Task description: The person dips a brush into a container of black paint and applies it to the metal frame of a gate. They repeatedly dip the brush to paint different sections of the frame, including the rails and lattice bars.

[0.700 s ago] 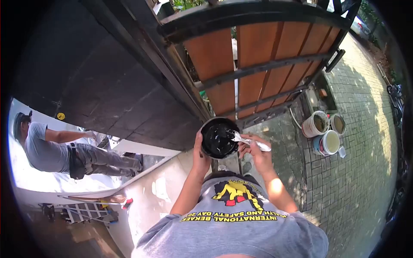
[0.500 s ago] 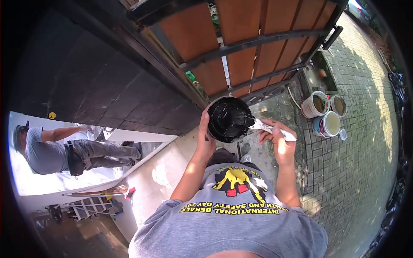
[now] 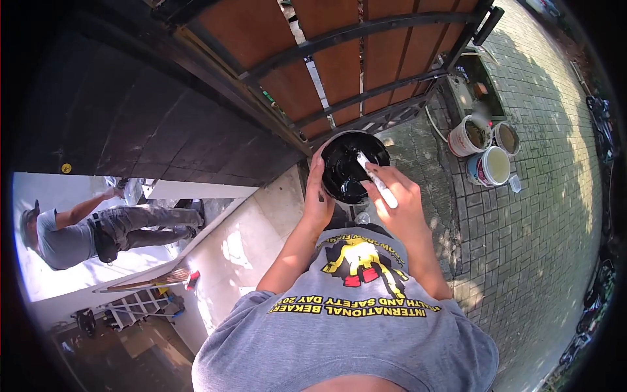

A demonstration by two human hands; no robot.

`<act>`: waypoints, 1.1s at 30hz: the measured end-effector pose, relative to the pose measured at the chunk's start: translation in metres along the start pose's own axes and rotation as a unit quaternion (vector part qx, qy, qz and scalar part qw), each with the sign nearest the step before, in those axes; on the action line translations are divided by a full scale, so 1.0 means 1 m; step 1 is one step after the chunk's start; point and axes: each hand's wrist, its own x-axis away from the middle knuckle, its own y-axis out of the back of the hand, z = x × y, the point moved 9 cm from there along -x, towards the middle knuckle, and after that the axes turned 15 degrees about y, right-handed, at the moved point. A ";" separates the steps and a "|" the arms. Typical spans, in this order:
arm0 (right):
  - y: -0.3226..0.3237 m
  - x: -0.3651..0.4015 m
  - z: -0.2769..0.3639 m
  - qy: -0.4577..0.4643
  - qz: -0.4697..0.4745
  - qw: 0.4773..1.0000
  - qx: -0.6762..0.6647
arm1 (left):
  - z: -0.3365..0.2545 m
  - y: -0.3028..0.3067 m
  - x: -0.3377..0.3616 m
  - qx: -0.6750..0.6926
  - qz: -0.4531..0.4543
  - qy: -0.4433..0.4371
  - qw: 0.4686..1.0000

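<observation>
My left hand (image 3: 317, 193) is wrapped round the side of a paint can (image 3: 343, 171), whose inside is coated in glossy black paint. Between the fingers of my right hand (image 3: 398, 199) is the white handle of a paintbrush (image 3: 379, 179). The handle slants down into the can, and the bristles are lost in the dark paint. Dark smudges mark my left hand. Just beyond the can stands a gate (image 3: 353, 72) with brown panels and black metal bars.
Several buckets (image 3: 488, 167) stand on the paving (image 3: 535, 215) at the right, beside a trough (image 3: 483, 85). At the left, a dark panel (image 3: 130, 124) rises near another person (image 3: 78, 232). A broom (image 3: 157, 281) and a ladder (image 3: 137, 312) lie at lower left.
My right hand has moved left over the can, and the brush's bristles have dropped from the rim area down into the paint. The view has shifted slightly.
</observation>
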 end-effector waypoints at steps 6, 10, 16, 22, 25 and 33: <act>0.011 0.011 0.002 -0.005 0.026 1.000 0.001 | 0.011 -0.002 0.004 -0.001 -0.023 -0.001 1.000; 0.013 0.017 -0.002 0.012 0.025 0.999 0.030 | 0.018 -0.009 0.004 0.000 -0.013 -0.002 1.000; -0.008 0.026 0.001 0.003 0.086 0.996 0.011 | 0.022 -0.022 0.007 -0.072 0.009 -0.020 0.997; 0.023 0.034 -0.014 -0.039 -0.053 0.994 -0.091 | 0.026 -0.021 0.010 -0.018 -0.013 0.005 1.000; 0.033 0.054 -0.036 -0.172 -0.146 0.948 -0.226 | 0.024 -0.021 0.010 -0.015 -0.013 -0.001 1.000; 0.030 0.076 -0.082 -0.305 -0.315 0.784 -0.440 | 0.025 -0.011 0.010 0.015 -0.006 0.002 1.000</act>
